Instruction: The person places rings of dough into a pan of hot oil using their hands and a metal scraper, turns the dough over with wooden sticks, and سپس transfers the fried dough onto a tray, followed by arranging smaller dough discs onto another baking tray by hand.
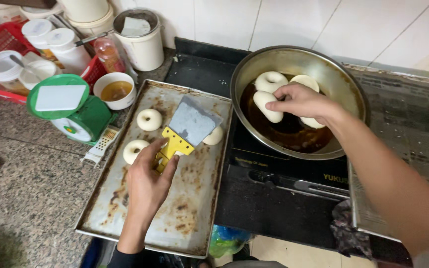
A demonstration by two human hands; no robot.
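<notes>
Right hand (301,101) pinches a pale dough ring (268,106); left hand (147,181) grips a yellow-handled scraper (187,126).

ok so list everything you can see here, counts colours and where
pale dough rings on tray: three, off-white, upper tray, one partly under the scraper
pale dough rings in pan: three, off-white, in dark liquid
stained metal baking tray: one, grey-brown, on counter
round steel pan: one, silver, on stove
black stove: one, centre
yellow-handled metal scraper: one, over tray
green kitchen scale: one, left of tray
white bowl of brown liquid: one, above tray
white lidded tubs: several, back left
left hand: grips scraper handle
right hand: pinches a ring in pan
</notes>
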